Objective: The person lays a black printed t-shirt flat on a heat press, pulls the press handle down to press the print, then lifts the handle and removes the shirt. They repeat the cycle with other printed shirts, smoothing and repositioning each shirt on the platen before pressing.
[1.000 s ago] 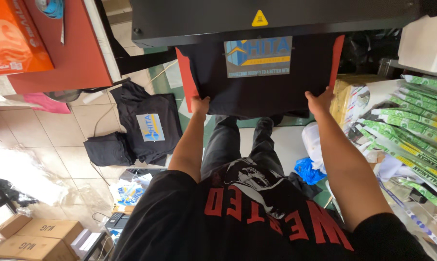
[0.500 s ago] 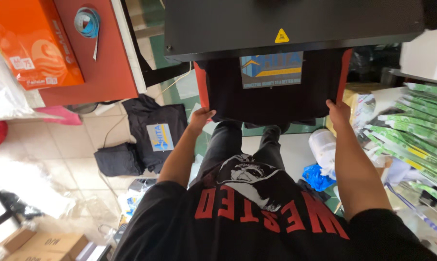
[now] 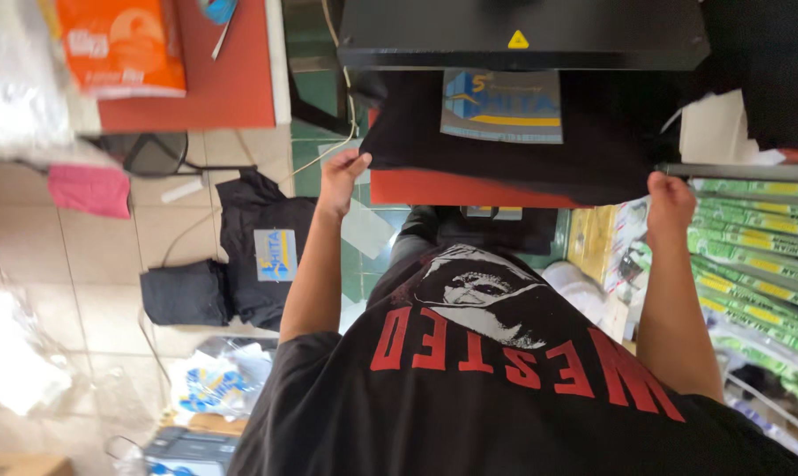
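Both hands hold a black cotton T-shirt [image 3: 505, 150] with a rectangular blue, grey and yellow print, spread flat over the red lower plate [image 3: 452, 188] of a heat press. The black upper plate [image 3: 522, 35], marked with a yellow warning triangle, hangs raised above the shirt. The left hand [image 3: 342, 181] pinches the shirt's near left edge, its grip closed on the fabric; the right hand [image 3: 671, 201] grips the near right edge in the same way. On the tiled floor to the left lies a pile of black printed shirts [image 3: 240, 264]. An orange box [image 3: 121, 44] sits on a red table [image 3: 214, 79] at upper left, and stacked green packets [image 3: 756, 264] fill the right side.
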